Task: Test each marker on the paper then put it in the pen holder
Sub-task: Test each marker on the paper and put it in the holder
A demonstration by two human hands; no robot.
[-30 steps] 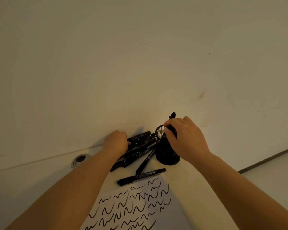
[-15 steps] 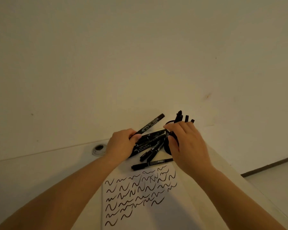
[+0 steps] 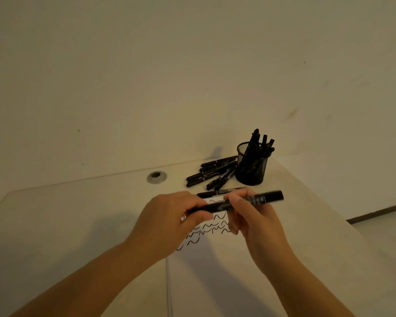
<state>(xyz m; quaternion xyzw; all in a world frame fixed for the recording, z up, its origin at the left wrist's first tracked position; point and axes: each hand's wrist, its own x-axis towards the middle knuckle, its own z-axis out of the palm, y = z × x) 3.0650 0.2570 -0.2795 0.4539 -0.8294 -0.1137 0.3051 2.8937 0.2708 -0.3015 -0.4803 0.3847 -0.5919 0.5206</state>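
We note the left hand (image 3: 169, 221) and right hand (image 3: 249, 216) both clamped on one marker (image 3: 238, 202), held level above the paper (image 3: 215, 259). We judge uncapping next: pull straight, steady. The pen holder (image 3: 250, 167) stands near the table's far right corner.

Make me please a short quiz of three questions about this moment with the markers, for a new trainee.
1. True or false: both hands grip one marker above the paper.
2. Where do the untested markers lie?
A. inside the pen holder
B. on the desk, left of the pen holder
C. on the floor
3. Fill in: the paper carries rows of black wavy ____.

Key
1. True: the left hand and the right hand each hold an end.
2. B
3. lines
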